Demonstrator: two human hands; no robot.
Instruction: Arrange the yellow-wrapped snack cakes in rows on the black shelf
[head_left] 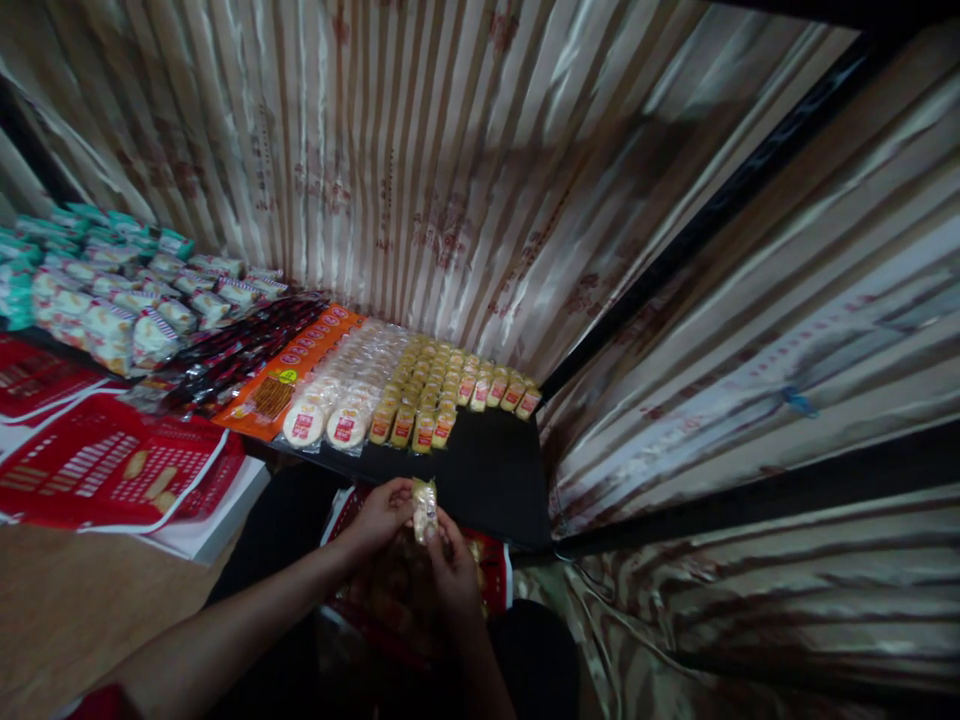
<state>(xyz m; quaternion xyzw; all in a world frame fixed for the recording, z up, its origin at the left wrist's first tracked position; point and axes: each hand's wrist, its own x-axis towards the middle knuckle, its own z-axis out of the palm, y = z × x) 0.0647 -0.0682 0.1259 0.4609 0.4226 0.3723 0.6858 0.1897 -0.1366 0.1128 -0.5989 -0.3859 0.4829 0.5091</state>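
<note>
Between my two hands is a small snack packet [424,508] in a clear, yellowish wrapper, held upright. My left hand [381,516] pinches its upper left side, and my right hand [453,566] grips its lower right side. Under my hands an open red bag with a white edge [504,575] rests at my lap, with dim yellowish packets inside. Just beyond, rows of yellow snack packets with red labels [424,430] stand on a black shelf [495,480]. Beside them are stacks of round white crackers in clear wrap [346,425].
Left along the shelf lie an orange package [289,370], dark shiny packets [240,350], white snack bags [112,330] and teal bags [90,225]. Red printed bags [112,460] and a white box [217,515] sit at lower left. Striped curtains [420,150] and a dark bar [697,225] border the shelf.
</note>
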